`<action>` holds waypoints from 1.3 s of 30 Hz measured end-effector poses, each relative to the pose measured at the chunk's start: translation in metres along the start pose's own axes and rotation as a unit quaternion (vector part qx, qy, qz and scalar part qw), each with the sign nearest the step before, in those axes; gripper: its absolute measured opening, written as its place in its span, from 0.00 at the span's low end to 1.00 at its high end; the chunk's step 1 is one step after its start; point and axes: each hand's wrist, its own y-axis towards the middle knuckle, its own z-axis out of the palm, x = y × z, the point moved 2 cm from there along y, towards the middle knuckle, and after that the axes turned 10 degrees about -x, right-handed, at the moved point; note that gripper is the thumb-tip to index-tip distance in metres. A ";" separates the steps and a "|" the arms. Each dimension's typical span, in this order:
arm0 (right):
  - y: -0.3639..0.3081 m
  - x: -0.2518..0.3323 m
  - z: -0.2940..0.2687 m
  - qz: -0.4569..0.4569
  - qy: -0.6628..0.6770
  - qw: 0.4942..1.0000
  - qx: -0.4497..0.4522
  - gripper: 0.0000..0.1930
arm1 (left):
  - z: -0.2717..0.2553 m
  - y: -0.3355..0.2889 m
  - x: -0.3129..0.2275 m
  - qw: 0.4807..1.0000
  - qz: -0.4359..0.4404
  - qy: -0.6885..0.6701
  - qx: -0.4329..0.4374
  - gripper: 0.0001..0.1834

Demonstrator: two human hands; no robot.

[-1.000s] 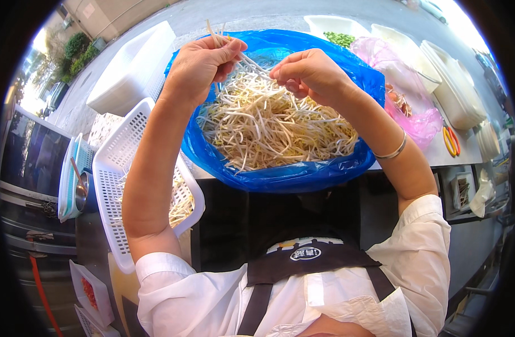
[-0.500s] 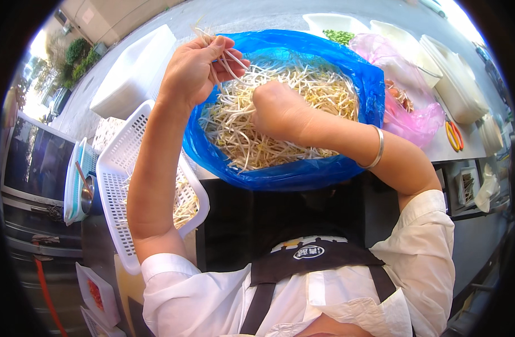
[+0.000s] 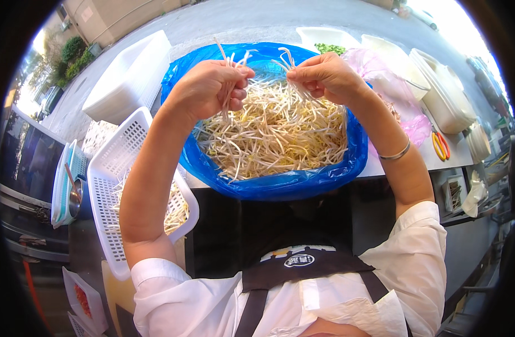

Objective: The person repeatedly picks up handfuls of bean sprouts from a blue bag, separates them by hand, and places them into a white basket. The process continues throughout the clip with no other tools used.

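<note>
A heap of pale bean sprouts (image 3: 274, 135) fills a wide-open blue plastic bag (image 3: 269, 188) in front of me. Over its left far part, my left hand (image 3: 215, 87) is closed round a small bunch of sprouts, whose ends stick out above and below the fist. My right hand (image 3: 327, 78), over the far right part of the bag, pinches another few sprouts between thumb and fingers. The two hands are apart. Under my left forearm stands a white perforated basket (image 3: 106, 196) with more sprouts in its bottom.
Stacked white tubs (image 3: 128, 78) stand at the far left. Green chopped vegetables (image 3: 329, 49) sit in a white container at the back. Right of the bag are a pink plastic bag (image 3: 417, 130), orange-handled scissors (image 3: 440, 147) and a cream lidded container (image 3: 443, 95).
My right hand has come up out of the heap, outward to the right, with sprouts in its fingers. The left hand has lowered slightly and closed more round its bunch.
</note>
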 end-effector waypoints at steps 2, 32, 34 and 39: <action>0.004 -0.003 0.003 0.030 0.052 0.998 0.007 0.11 | 0.005 0.002 0.006 1.000 -0.017 -0.002 0.022 0.06; -0.019 -0.014 0.036 0.020 -0.008 0.999 -0.039 0.12 | -0.001 0.014 0.013 0.995 0.066 -0.072 -0.035 0.12; -0.020 -0.014 0.045 0.023 -0.028 0.999 -0.028 0.13 | 0.000 0.014 0.013 0.995 0.063 -0.076 -0.030 0.12; -0.024 -0.012 0.061 -0.044 -0.094 0.994 -0.041 0.12 | -0.001 0.015 0.015 0.993 0.075 -0.070 -0.052 0.12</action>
